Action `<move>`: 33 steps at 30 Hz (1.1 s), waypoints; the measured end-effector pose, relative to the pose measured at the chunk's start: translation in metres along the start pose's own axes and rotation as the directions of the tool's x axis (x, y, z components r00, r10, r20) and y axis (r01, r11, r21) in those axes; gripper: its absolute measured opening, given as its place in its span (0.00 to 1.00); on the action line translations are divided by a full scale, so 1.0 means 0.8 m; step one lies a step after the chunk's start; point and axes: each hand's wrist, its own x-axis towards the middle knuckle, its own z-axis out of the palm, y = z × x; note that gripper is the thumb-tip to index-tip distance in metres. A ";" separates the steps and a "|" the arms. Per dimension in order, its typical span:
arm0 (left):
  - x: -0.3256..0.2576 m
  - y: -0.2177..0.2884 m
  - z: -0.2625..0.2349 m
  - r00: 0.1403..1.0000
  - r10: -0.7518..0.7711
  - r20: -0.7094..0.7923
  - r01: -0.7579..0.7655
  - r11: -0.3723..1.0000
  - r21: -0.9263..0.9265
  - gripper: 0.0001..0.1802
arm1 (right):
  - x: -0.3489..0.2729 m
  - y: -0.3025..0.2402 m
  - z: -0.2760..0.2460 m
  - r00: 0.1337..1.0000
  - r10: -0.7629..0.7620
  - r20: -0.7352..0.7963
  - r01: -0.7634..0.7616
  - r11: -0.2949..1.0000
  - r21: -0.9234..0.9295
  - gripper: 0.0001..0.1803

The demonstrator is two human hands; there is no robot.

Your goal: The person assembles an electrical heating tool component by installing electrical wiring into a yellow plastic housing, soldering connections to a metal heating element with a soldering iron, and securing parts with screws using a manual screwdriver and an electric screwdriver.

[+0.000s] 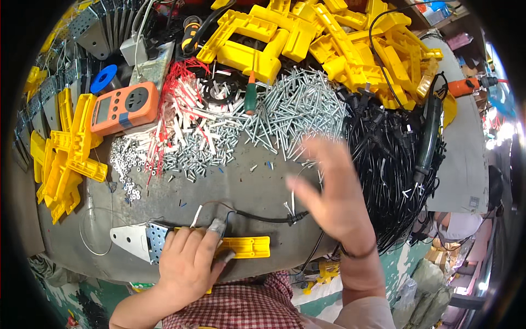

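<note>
My left hand (189, 260) is closed over a yellow plastic handle shell (253, 247) at the table's near edge, pressing it down. A pointed metal blade plate (131, 241) with a perforated part sticks out to the left of that hand. Thin wires and a black power cord (266, 219) run from beside my fingers toward the right; how they join the shell is hidden under the hand. My right hand (337, 197) is in the air right of the shell, smeared by motion, thumb and fingers apart, nothing visible in it. Beyond it lies a heap of long screws (301, 107).
Black cords with plugs (383, 164) are piled at the right, beside a dark cylindrical tool (429, 137). Small screws (203, 156), nuts (123, 162), an orange meter (126, 108) and a green-handled screwdriver (250, 97) lie farther back. Yellow shells (350, 46) are heaped behind and stacked left.
</note>
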 end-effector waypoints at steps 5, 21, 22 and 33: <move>0.012 -0.004 0.008 0.999 -0.031 0.029 0.032 0.999 -0.037 0.32 | -0.091 0.005 0.010 0.972 0.057 0.227 -0.014 0.982 -0.187 0.15; -0.002 -0.008 -0.029 0.921 0.104 0.376 -0.148 0.985 0.088 0.31 | -0.052 -0.002 0.058 0.981 -0.179 0.078 0.179 0.984 0.003 0.10; -0.002 -0.008 -0.028 0.912 0.083 0.402 -0.137 0.985 0.107 0.31 | -0.048 0.000 0.062 0.984 -0.162 0.076 0.161 0.987 0.018 0.09; -0.008 -0.020 -0.024 0.919 0.143 0.368 -0.229 0.952 0.203 0.23 | -0.066 -0.012 0.061 0.962 -0.078 0.261 0.061 0.996 0.070 0.12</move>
